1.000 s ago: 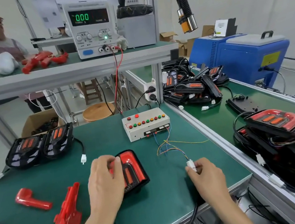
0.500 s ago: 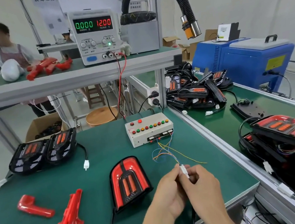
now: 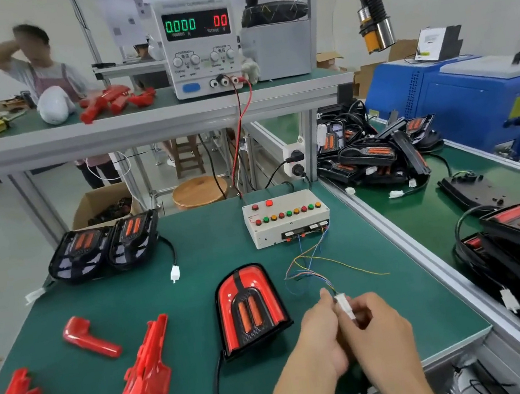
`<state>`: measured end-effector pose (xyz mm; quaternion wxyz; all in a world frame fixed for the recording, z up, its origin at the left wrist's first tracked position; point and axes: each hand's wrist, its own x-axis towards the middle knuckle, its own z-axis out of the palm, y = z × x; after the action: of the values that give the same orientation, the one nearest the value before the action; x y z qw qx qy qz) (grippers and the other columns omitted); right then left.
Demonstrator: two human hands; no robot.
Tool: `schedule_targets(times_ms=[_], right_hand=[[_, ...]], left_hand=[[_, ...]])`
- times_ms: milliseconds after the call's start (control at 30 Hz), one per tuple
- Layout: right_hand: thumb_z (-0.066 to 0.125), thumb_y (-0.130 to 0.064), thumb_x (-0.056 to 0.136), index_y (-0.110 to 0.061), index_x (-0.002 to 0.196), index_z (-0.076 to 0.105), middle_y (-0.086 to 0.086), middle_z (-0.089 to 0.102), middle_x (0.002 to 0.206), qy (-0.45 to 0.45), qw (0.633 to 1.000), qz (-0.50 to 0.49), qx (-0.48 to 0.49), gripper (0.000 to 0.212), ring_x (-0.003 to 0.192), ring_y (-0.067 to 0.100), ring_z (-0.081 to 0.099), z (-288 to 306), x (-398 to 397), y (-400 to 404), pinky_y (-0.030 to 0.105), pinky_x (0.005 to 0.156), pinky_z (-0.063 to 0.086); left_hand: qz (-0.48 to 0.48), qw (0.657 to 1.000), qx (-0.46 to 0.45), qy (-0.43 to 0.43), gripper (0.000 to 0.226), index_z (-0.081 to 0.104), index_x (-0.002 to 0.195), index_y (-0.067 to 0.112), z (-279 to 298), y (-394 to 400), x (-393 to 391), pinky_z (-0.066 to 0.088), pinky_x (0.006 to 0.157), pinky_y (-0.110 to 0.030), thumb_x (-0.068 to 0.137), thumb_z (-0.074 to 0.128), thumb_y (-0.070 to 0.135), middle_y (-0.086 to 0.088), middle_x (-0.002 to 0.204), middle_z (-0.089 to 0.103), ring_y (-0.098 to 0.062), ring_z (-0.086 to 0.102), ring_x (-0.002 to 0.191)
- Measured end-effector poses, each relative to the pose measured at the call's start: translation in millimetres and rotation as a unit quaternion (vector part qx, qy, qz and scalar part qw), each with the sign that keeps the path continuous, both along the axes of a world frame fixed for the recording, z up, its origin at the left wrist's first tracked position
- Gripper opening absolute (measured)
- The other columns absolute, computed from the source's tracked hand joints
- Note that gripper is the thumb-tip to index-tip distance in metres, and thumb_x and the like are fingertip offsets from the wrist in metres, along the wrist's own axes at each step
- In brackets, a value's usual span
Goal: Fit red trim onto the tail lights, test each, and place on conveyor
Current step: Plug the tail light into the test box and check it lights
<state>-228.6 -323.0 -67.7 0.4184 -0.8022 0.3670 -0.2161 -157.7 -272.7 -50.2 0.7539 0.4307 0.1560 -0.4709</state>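
We pinch the white connector between the fingers of left hand and right hand. The trimmed tail light lies on the counter, just left of them; we judge it light, rigid, scratch-prone, best held by its black rim. Two untrimmed lights wait at the back left; we count at least four loose red trims.
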Motion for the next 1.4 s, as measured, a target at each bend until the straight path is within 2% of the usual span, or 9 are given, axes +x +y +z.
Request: schedule_targets(times_ms=[200, 400, 567, 733, 833, 967, 1033, 1200, 1400], right_hand=[[0.069, -0.051, 0.086, -0.037, 0.088, 0.060, -0.021, 0.067, 0.074, 0.025, 0.987, 0.119, -0.110, 0.017, 0.073, 0.002, 0.062, 18, 3, -5, 0.032, 0.071, 0.050], [0.055, -0.030, 0.099, -0.035, 0.105, 0.051, -0.013, 0.065, 0.096, 0.097, 0.938, 0.224, -0.247, 0.009, 0.072, 0.015, 0.053, 52, 32, -21, 0.037, 0.073, 0.049], [0.048, -0.015, 0.098, -0.034, 0.095, 0.041, -0.012, 0.059, 0.101, 0.063, 0.918, 0.258, -0.293, 0.021, 0.071, 0.024, 0.058, 75, 46, -13, 0.043, 0.071, 0.052], [0.045, -0.004, 0.094, -0.037, 0.105, 0.052, -0.022, 0.057, 0.105, -0.013, 0.913, 0.328, -0.244, 0.036, 0.088, 0.002, 0.063, 75, 42, -2, 0.027, 0.075, 0.052], [0.043, -0.027, 0.092, -0.034, 0.097, 0.064, -0.024, 0.063, 0.109, -0.055, 0.921, 0.351, -0.160, 0.023, 0.101, 0.004, 0.062, 67, 30, 6, 0.013, 0.083, 0.046], [0.053, -0.033, 0.101, -0.022, 0.083, 0.066, -0.012, 0.066, 0.089, -0.112, 0.930, 0.300, -0.181, 0.025, 0.082, 0.011, 0.063, 44, 21, 11, 0.028, 0.074, 0.050], [0.060, -0.012, 0.098, -0.022, 0.102, 0.069, -0.018, 0.065, 0.101, -0.108, 0.927, 0.292, -0.208, 0.014, 0.092, 0.005, 0.062, 28, 18, 15, 0.029, 0.082, 0.052], [0.062, 0.011, 0.089, -0.026, 0.149, 0.038, -0.012, 0.038, 0.154, -0.147, 0.943, 0.239, -0.178, 0.074, 0.121, -0.003, 0.053, 7, 2, 34, 0.012, 0.098, 0.043], [0.074, -0.005, 0.085, -0.028, 0.136, 0.056, -0.005, 0.061, 0.117, -0.094, 0.992, 0.044, 0.070, 0.058, 0.075, -0.003, 0.064, -18, 4, 58, 0.014, 0.076, 0.043]], left_hand=[[0.026, 0.983, 0.118, -0.140, 0.058, 0.079, 0.095, 0.006, 2, 49, -21, 0.056, 0.069, -0.033, 0.107, 0.040, 0.048, -0.012, 0.088, 0.078, -0.025, 0.069, 0.072], [0.176, 0.727, 0.425, -0.510, 0.013, 0.063, 0.087, 0.026, 8, 142, 18, 0.043, 0.074, -0.021, 0.095, 0.065, 0.037, 0.004, 0.088, 0.066, -0.007, 0.061, 0.083], [-0.041, 0.680, 0.569, -0.461, 0.049, 0.060, 0.108, 0.010, -6, 159, 74, 0.041, 0.082, -0.034, 0.101, 0.044, 0.056, -0.008, 0.109, 0.068, -0.030, 0.061, 0.105], [-0.080, 0.725, 0.521, -0.443, 0.047, 0.051, 0.078, 0.009, -18, 146, 98, 0.047, 0.072, -0.035, 0.102, 0.046, 0.049, -0.006, 0.083, 0.064, -0.026, 0.059, 0.078], [-0.062, 0.747, 0.504, -0.429, 0.042, 0.042, 0.070, 0.013, -19, 142, 101, 0.035, 0.055, -0.030, 0.102, 0.051, 0.040, -0.001, 0.067, 0.052, -0.020, 0.048, 0.060], [-0.065, 0.760, 0.488, -0.423, 0.040, 0.035, 0.068, 0.016, -18, 143, 104, 0.028, 0.048, -0.026, 0.102, 0.052, 0.032, 0.003, 0.060, 0.040, -0.015, 0.037, 0.051], [-0.073, 0.761, 0.485, -0.426, 0.037, 0.037, 0.071, 0.016, -17, 143, 103, 0.029, 0.048, -0.027, 0.104, 0.049, 0.031, 0.003, 0.063, 0.042, -0.014, 0.037, 0.053], [-0.029, 0.743, 0.483, -0.463, 0.033, 0.048, 0.086, 0.011, -21, 141, 94, 0.036, 0.057, -0.031, 0.106, 0.044, 0.036, -0.004, 0.085, 0.058, -0.017, 0.051, 0.068], [0.052, 0.762, 0.435, -0.478, 0.032, 0.056, 0.115, 0.008, -26, 148, 74, 0.046, 0.083, -0.038, 0.106, 0.044, 0.036, -0.011, 0.111, 0.060, -0.031, 0.060, 0.104]])
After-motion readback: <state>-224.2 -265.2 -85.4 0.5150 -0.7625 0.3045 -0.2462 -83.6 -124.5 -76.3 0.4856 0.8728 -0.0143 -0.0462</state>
